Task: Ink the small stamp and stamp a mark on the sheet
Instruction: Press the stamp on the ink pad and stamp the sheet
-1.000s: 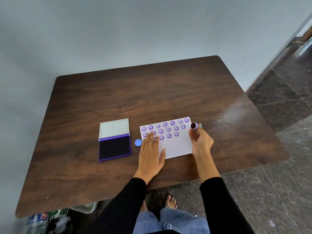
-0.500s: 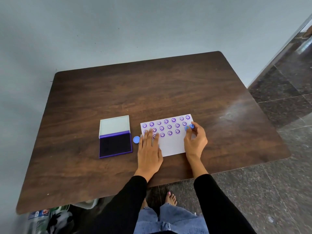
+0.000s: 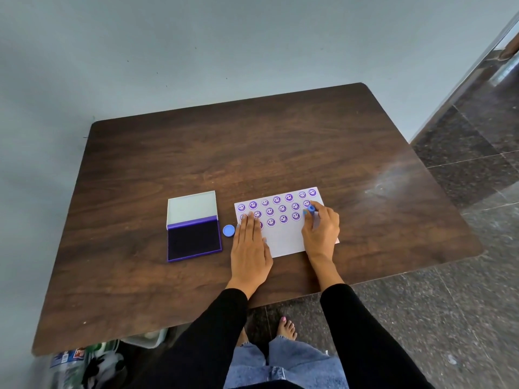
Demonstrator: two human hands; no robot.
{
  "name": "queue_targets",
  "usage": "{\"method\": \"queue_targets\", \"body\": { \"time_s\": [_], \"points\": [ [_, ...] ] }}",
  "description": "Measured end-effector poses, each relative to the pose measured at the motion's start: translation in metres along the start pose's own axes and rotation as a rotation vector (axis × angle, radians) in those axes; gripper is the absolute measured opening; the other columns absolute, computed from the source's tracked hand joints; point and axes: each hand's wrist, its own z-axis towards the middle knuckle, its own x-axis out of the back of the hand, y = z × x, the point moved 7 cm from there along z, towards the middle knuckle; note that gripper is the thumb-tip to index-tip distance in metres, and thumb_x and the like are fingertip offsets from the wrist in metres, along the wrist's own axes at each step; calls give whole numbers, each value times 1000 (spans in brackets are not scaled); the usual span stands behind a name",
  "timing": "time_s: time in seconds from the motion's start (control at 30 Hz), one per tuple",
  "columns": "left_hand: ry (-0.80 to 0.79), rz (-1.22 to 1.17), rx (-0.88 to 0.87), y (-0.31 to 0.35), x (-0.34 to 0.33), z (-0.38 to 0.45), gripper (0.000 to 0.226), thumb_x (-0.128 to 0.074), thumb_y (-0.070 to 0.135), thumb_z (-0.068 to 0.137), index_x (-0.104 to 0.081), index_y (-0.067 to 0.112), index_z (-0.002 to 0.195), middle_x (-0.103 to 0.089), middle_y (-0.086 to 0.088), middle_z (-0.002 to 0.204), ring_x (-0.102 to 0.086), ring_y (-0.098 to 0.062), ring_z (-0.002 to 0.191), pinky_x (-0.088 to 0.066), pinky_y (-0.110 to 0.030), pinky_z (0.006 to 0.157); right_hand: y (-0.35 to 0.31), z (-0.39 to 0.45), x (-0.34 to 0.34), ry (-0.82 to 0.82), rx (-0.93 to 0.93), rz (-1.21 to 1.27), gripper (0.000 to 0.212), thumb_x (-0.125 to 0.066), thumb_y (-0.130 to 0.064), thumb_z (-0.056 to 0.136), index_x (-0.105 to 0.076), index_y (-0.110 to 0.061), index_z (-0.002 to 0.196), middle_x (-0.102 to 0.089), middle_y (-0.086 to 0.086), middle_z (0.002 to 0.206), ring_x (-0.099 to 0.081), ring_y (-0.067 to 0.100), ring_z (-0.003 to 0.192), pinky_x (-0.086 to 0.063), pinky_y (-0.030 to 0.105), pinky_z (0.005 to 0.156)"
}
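We start at our right hand (image 3: 320, 228), whose grip is closed on the small stamp (image 3: 311, 209): thumb and fingertips pinch its blue barrel from the sides and hold it upright, face down on the sheet (image 3: 286, 237). The stamp stands at the right end of the rows of purple smiley marks (image 3: 282, 209), just below the sheet's far right corner. We judge it to be light, rigid plastic, smooth and a little slippery, best held low on the barrel, clear of the inked face, and pressed straight down so it does not skid and smear.

Our left hand (image 3: 250, 245) grips nothing; it lies flat, fingers together, on the sheet's left edge. The sheet is thin paper, limp and quick to slide on the polished table (image 3: 280, 141), so we think it needs this flat hold more than a pinch.

Just left of the sheet lies a round blue cap (image 3: 229, 230), and left of that the ink pad (image 3: 193, 240) sits open, its pale lid raised behind the dark pad.

Some things we cannot make out. The stamp's face and any mark beneath it are hidden by the stamp and our fingers. Our left fingers cover several marks at the sheet's left side, and our right hand hides most of its near right corner.
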Motion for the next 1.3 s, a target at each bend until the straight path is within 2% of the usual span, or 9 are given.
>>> {"method": "queue_targets", "body": {
  "time_s": [0.2,0.4,0.77,0.9,0.97,1.07,1.1,1.2,1.3],
  "points": [
    [-3,16,5,0,0,0,53,-37,22,98,-25,2,146,-22,-15,155,-15,-27,145,-8,-35,117,-3,1,-2,-34,-18,-13,29,-63,-10,87,-61,2,113,-66,19,109,-54,33,106,-46,33,87],
    [-5,30,-3,1,0,2,53,-38,22,98,-26,1,145,-23,-16,155,-16,-27,145,-9,-36,117,-8,5,2,-20,-21,-15,27,-68,-2,80,-65,6,106,-69,22,99,-56,39,99,-48,40,83],
    [-5,46,0,2,-1,1,54,-37,23,98,-25,2,146,-22,-16,155,-16,-27,145,-7,-35,117,-9,3,6,-3,-67,-11,28,-68,-2,80,-65,5,106,-69,23,100,-59,37,100,-49,38,84],
    [-4,20,2,4,1,1,53,-38,22,98,-25,1,146,-21,-16,155,-15,-28,145,-9,-38,118,-8,9,5,-45,-85,-37,24,-68,-4,80,-66,4,102,-70,21,99,-59,35,96,-45,32,79],
    [5,9,3,4,2,1,53,-37,22,98,-25,1,146,-20,-15,156,-14,-28,145,-8,-38,118,-3,13,13,26,-209,64,20,-69,-7,79,-69,-1,98,-72,18,95,-63,32,88,-44,26,75],
    [2,30,-8,4,0,0,54,-31,24,99,-19,4,148,-14,-13,158,-6,-26,147,-1,-34,118,8,9,37,326,-529,422,20,-69,-12,79,-70,-5,97,-71,9,85,-62,17,75,-45,6,63],
    [2,36,-11,3,-1,-1,54,-30,24,99,-18,4,148,-12,-12,158,-5,-25,147,1,-33,118,10,9,42,405,-608,537,22,-69,-12,78,-70,-4,98,-70,8,82,-62,15,73,-47,6,65],
    [9,23,-18,3,1,-1,54,-30,23,100,-17,4,148,-10,-12,159,-3,-25,147,4,-32,116,7,21,50,510,-738,782,21,-69,-12,78,-69,-3,97,-69,2,74,-65,13,76,-54,22,78],
    [8,-16,-37,5,4,-1,53,-30,23,100,-17,4,148,-10,-13,158,-3,-26,147,6,-33,116,0,34,55,538,-766,945,18,-66,-10,82,-68,-2,98,-67,-1,75,-65,8,72,-55,20,74]
  ]
}}
